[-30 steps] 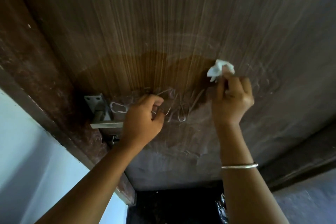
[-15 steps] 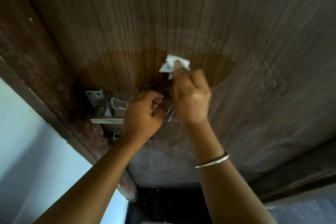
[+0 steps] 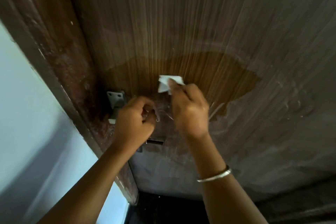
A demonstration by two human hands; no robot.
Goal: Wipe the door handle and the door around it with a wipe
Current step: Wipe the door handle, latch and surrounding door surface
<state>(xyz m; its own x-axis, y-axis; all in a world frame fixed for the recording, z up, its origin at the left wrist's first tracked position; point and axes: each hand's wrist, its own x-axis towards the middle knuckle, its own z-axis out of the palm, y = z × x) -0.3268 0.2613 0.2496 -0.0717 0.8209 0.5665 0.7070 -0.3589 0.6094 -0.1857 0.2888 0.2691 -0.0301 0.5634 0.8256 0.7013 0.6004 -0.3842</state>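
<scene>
The right hand pinches a small crumpled wipe at its fingertips and holds it against the door, at 1 o'clock from the left hand. That hand's grip is curled round the handle (mostly hidden, its end showing at 9 o'clock). The wipe looks light and limp. It is probably best pinched at its bunched middle, so it doesn't fold away.

A wipe in the right hand, against the damp door — left hand around the door handle.
</scene>
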